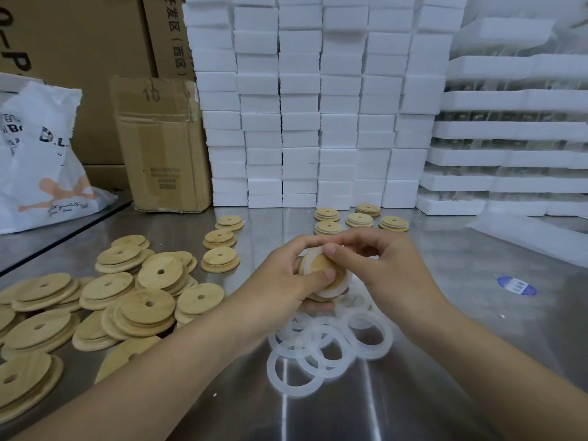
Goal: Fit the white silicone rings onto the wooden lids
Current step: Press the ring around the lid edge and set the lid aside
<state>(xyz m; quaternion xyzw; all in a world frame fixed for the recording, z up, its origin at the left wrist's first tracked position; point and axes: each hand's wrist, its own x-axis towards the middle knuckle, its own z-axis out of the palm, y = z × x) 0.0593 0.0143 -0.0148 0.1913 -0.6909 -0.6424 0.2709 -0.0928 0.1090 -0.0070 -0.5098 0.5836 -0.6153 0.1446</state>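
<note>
at the centre of the frame the left hand (283, 278) grips a wooden lid (318, 265), thumb pressed on its face, while the right hand (385, 265) pinches a white silicone ring (339, 289) partly seated round it. best to pin the seated side with that thumb and walk the ring round the rim, stretching evenly. loose rings (318, 348) lie just below, bare lids (127, 297) at lower left

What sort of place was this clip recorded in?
Probably a small factory or packing workshop. A steel table holds piles of identical wooden lids and silicone rings, and behind them stand tall stacks of white foam boxes and cartons.
</note>
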